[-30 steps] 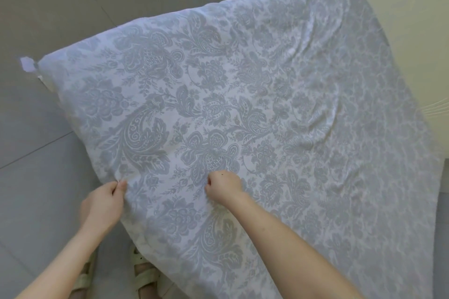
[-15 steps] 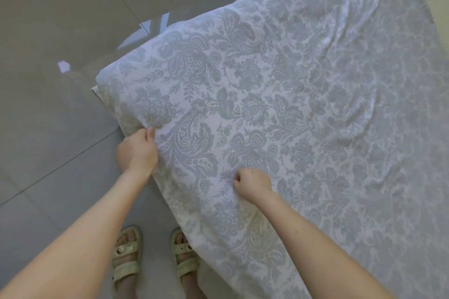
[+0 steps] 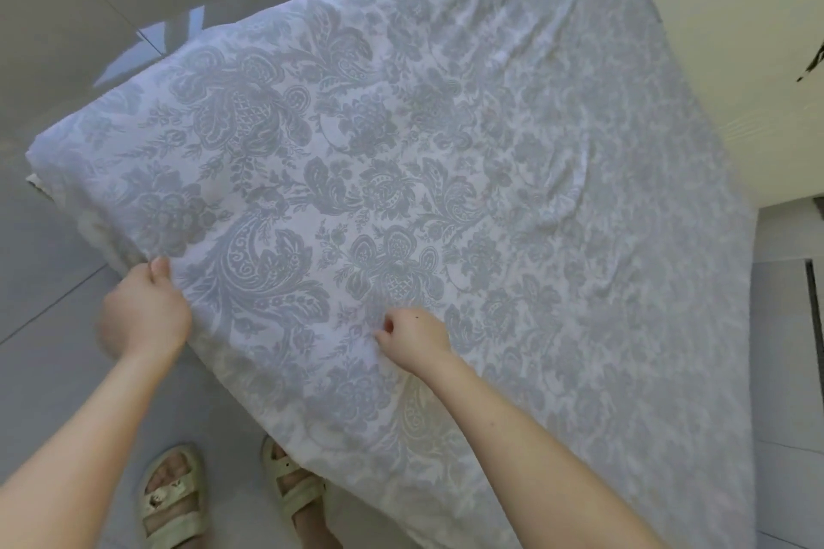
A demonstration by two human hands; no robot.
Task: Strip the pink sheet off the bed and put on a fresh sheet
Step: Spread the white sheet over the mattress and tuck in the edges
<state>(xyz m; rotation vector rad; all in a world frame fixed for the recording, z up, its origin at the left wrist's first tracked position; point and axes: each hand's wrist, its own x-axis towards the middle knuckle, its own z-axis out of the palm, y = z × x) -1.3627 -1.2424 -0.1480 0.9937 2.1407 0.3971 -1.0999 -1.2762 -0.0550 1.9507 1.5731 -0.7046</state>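
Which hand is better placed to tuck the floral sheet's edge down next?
Left, likely. The left hand grips the white sheet with grey floral print at its near edge; the right hand pinches fabric further in on top.

Bed (image 3: 67, 210) on grey tiled floor (image 3: 67, 13), white-and-grey floral sheet (image 3: 446, 192) spread over it.

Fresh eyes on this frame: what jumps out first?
The grey-and-white floral sheet fills most of the view, spread out flat with light wrinkles toward the right. At its near edge the left hand grips the fabric where it drops over the side, while the right hand pinches it on top, a little further in. Below, pale sandals stand on the grey floor, close to the hanging sheet.
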